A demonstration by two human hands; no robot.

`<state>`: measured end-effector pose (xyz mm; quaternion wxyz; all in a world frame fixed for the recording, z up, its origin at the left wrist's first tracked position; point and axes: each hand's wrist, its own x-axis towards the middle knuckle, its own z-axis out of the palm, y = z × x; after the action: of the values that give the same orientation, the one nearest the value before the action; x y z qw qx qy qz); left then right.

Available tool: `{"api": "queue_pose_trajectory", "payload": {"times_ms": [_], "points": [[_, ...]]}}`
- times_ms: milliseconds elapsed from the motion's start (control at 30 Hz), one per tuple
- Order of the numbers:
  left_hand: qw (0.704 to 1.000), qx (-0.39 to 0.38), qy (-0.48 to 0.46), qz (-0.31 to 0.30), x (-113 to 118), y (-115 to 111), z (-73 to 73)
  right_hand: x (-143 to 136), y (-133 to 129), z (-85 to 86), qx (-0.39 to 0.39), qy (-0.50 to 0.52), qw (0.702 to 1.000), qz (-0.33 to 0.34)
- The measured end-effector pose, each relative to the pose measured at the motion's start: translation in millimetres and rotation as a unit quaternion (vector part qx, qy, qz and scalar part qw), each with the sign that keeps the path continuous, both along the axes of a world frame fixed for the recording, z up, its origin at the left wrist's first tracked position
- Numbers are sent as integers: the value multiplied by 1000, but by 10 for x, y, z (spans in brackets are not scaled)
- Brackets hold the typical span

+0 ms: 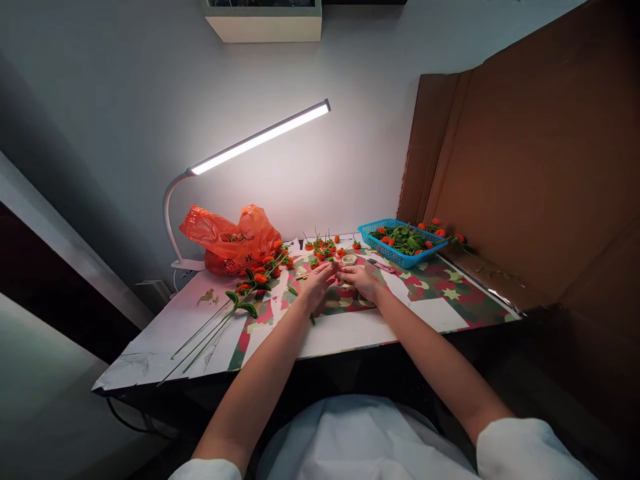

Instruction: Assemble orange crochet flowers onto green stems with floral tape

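My left hand and my right hand meet over the middle of the table, fingertips pinched close together. Whatever is between them is too small to make out; a bit of green shows at the left fingertips. Just beyond the hands stands a group of orange flower heads with green stems. A small round white roll lies beside my right fingers, and a pink-handled cutter is to its right. Under my left wrist a short green piece pokes out.
Long-stemmed orange flowers lie at left, before an orange plastic bag. A blue basket of green stems and orange flowers sits at back right. A lit lamp arches above. Cardboard walls the right side.
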<state>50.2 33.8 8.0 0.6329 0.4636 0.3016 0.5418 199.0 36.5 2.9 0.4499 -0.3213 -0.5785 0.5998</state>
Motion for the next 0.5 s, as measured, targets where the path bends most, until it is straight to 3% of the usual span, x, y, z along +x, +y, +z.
{"api": "queue_pose_trajectory", "payload": {"times_ms": [167,267,367,500], "points": [[994,31,42,93,4,40,-45,-19,-6,-23,73,-43,995,-58],[987,41,67,141,21,49,-74,-44,-50,-31,149,-102,976,-119],[977,54,105,177,48,41,-100,-66,-108,-23,250,-206,925,-200],[963,62,142,222,96,17,-116,-112,-166,-6,328,-341,844,-252]]}}
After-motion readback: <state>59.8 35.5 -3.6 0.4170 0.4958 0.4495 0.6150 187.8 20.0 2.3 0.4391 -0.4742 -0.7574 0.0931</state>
